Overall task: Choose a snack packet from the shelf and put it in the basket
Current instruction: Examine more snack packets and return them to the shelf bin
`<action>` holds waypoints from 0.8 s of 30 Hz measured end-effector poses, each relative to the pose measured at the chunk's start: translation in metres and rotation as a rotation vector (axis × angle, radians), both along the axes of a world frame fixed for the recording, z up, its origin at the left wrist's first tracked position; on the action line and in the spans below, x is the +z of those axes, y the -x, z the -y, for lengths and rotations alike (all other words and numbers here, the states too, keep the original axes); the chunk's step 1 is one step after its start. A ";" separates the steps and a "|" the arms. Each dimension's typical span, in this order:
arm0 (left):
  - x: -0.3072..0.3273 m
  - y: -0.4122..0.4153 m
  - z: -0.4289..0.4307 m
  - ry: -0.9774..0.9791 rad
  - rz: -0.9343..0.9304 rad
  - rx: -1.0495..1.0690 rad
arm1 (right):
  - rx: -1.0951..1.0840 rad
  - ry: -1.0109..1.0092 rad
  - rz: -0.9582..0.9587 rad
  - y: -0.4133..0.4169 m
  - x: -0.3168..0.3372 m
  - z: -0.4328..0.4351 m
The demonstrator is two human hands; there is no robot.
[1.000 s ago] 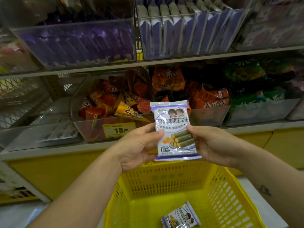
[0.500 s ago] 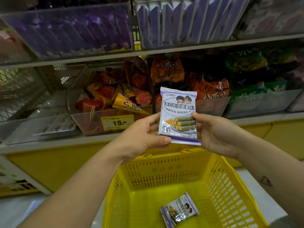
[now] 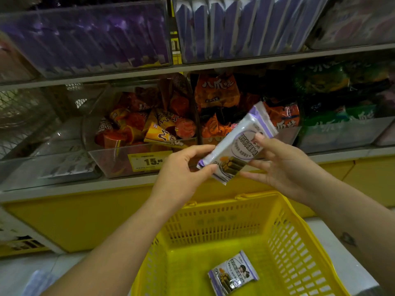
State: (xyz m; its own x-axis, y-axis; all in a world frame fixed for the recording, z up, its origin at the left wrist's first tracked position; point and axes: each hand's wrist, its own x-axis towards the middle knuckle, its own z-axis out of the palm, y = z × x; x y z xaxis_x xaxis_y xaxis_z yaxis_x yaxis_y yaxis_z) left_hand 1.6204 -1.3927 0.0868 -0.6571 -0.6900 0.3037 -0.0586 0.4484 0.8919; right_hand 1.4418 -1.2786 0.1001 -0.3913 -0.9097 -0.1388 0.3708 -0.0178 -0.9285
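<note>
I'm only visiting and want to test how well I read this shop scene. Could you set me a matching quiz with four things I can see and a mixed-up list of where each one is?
Things:
1. held snack packet
2. second snack packet
3. yellow price label
4. orange snack bags

Places:
A. lying on the floor of the yellow basket
B. stuck on the front of the clear bin
C. tilted, pinched between left hand and right hand
D. on the shelf, behind item 1

Pairs: 1-C, 2-A, 3-B, 4-D
</note>
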 end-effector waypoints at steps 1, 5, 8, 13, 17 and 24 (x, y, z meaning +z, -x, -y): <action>0.001 0.000 -0.002 0.062 0.010 0.001 | -0.026 0.011 0.044 0.000 0.001 0.000; 0.003 0.004 -0.005 0.223 0.030 0.000 | -0.119 0.043 0.110 -0.002 0.005 0.000; 0.005 0.005 -0.005 0.282 0.038 0.007 | -0.148 0.077 0.113 -0.001 0.006 -0.002; 0.005 0.007 -0.003 0.270 0.022 -0.027 | -0.194 0.115 0.112 -0.002 0.006 -0.002; 0.005 0.009 0.001 0.047 -0.018 -0.102 | -0.206 0.176 0.141 -0.003 0.003 0.000; -0.002 0.008 0.009 -0.440 0.011 -0.171 | -0.164 0.267 0.150 -0.003 -0.002 0.003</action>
State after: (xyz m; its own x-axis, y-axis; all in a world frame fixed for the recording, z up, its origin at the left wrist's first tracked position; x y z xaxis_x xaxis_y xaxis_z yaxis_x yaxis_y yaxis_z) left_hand 1.6122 -1.4018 0.0846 -0.7737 -0.6335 -0.0010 -0.0274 0.0320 0.9991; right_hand 1.4451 -1.2817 0.0983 -0.5283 -0.8486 0.0287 0.4748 -0.3233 -0.8186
